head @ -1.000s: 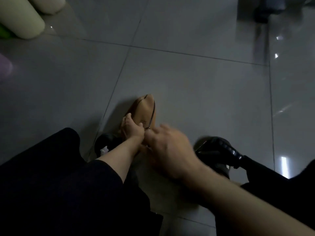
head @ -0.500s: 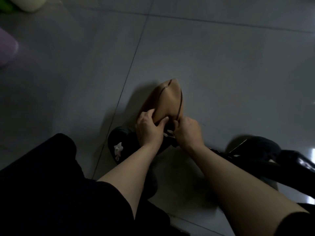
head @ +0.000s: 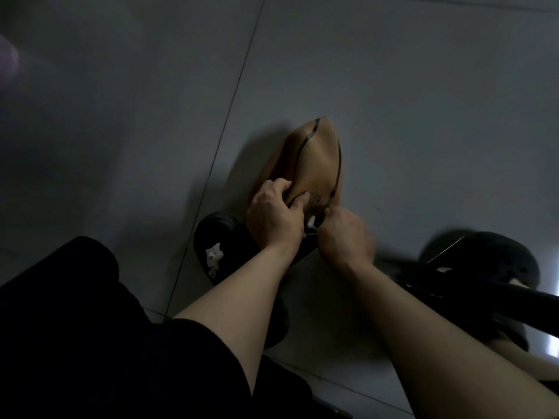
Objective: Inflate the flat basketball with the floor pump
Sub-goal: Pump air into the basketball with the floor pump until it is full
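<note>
The flat tan basketball (head: 314,158) stands folded on its edge on the grey floor tiles, black seams showing. My left hand (head: 272,219) grips its lower left side, thumb pressed on the printed panel. My right hand (head: 344,234) is curled just right of it and pinches a small white pump nozzle (head: 311,221) against the ball's base. Where the nozzle meets the ball is hidden by my fingers. A black pump tube (head: 514,300) slants in from the right edge.
My black left shoe (head: 220,237) sits directly below the ball, under my left hand. My black right shoe (head: 484,258) lies at the right beside the pump. A blurred purple object (head: 7,65) is at the far left edge. The light is dim.
My right hand has come in from the blur and settled at the ball's base on the nozzle. My left hand has shifted its grip higher on the ball. The view has tilted down.
</note>
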